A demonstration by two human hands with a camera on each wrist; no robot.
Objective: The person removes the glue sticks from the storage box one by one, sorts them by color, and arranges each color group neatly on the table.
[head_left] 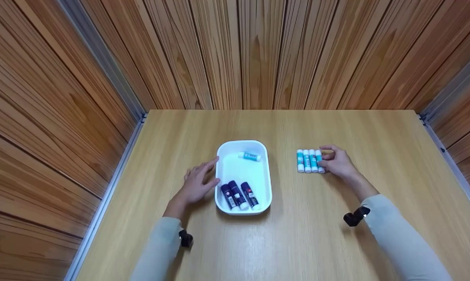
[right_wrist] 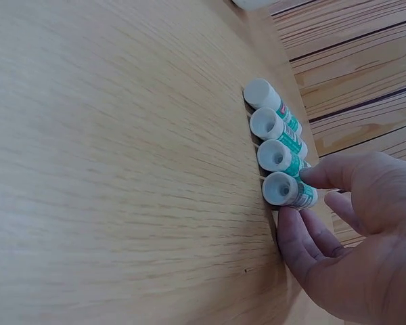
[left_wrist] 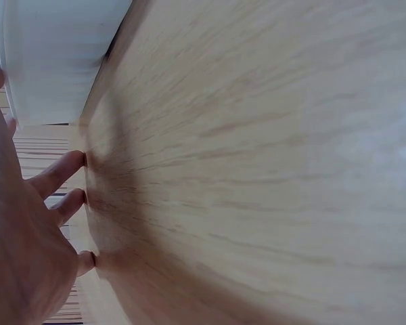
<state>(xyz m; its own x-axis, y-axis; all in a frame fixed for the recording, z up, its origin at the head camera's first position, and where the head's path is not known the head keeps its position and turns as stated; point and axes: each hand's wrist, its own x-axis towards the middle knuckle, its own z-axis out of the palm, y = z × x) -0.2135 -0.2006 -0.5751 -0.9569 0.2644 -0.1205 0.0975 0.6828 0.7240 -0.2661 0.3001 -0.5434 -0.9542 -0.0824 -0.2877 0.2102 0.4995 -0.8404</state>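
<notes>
My right hand (head_left: 339, 163) pinches the rightmost white-and-teal glue stick (right_wrist: 291, 191) between thumb and fingers. That stick lies at the end of a tight side-by-side row of several like it (head_left: 307, 160). Seen from the right wrist, the thumb is on top and the other fingers are along the outer side. A white tray (head_left: 242, 175) stands left of the row. At its left rim, the thumb and a finger of my left hand (head_left: 195, 183) rest, the fingers spread. Its remaining fingertips touch the tabletop in the left wrist view.
Inside the tray, one white-and-teal glue stick (head_left: 249, 156) lies near the far end, and dark purple glue sticks (head_left: 249, 194) lie at the near end. Wooden plank walls (head_left: 258, 54) border the table (head_left: 289, 242) at the back and sides.
</notes>
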